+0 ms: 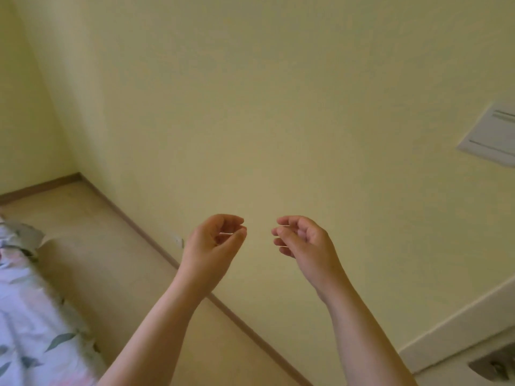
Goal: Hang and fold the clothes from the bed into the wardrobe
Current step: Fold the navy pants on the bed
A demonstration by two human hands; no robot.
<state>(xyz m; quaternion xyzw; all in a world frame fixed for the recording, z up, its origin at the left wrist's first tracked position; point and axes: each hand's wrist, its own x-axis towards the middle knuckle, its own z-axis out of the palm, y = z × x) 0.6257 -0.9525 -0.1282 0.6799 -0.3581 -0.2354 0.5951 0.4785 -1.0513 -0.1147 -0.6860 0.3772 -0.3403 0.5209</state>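
Here, both hands raised mid-frame, apart, fingers loosely curled, holding nothing: left hand (216, 240), right hand (302, 238). Behind them a plain yellow wall (278, 93), matte; brown skirting; beige floor (92, 246). Near left, the bed (25, 316): soft, rumpled floral cover. No clothes or wardrobe in view. Judged between garments; next move calls for turning back to the bed to pick one up.

Soft, even light; blurred, warped edges.

Matt painted wall (278, 107), leaf-printed cloth bedsheet (25, 316), smooth wood-look floor (92, 260) and skirting (156, 240).
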